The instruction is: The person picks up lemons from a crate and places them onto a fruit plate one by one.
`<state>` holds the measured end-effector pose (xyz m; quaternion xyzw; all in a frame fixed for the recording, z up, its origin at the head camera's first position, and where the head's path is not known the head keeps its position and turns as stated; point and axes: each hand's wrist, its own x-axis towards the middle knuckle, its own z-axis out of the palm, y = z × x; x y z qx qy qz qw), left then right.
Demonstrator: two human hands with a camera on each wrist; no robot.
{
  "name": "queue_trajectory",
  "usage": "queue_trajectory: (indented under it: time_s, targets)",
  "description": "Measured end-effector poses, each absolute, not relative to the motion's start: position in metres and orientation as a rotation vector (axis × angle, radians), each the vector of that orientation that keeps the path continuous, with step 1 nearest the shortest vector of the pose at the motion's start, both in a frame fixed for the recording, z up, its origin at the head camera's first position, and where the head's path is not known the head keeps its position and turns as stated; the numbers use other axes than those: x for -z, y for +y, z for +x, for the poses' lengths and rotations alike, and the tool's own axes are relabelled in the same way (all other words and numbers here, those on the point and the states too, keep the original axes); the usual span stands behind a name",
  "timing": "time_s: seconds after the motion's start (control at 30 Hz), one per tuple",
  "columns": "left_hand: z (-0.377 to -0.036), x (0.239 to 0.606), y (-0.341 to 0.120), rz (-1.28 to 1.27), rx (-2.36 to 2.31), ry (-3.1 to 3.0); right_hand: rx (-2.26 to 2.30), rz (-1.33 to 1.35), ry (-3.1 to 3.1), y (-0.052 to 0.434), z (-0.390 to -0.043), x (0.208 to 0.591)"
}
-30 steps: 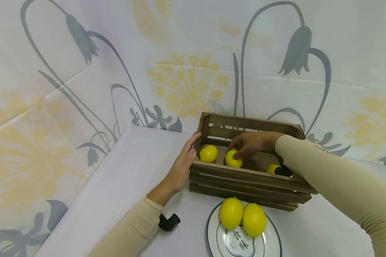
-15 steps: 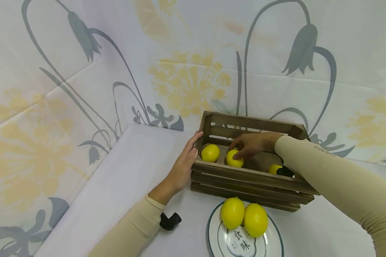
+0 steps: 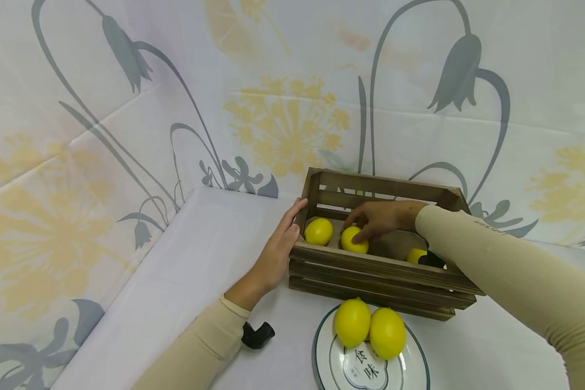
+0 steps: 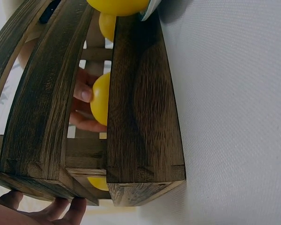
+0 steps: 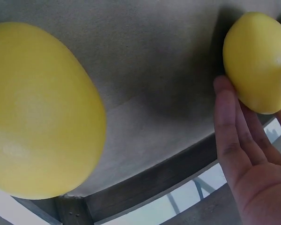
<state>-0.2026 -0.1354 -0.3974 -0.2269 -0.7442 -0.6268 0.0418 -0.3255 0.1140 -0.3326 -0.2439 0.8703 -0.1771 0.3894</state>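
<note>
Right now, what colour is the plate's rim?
Dark green on the white plate, clearest in the head view.

Both arms wear long, snug sleeves in a pale cream colour. The left hand [image 3: 277, 252] and right hand [image 3: 381, 218] are bare, with no rings. A small black camera [image 3: 256, 335] sits under the left wrist.

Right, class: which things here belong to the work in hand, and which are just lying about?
In hand: crate, steadied by left hand; middle lemon, gripped by right hand.

Lying about: left lemon, plate with two lemons, black object.
</note>
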Motion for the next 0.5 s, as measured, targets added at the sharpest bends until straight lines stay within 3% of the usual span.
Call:
queue_trajectory:
  time_s: [0.5]
  targets:
    - [-0.2035,0.3978,-0.1354,-0.696,1.932,-2.274,0.535,-0.582,2.158,0.1145,-0.3280,0.3390]
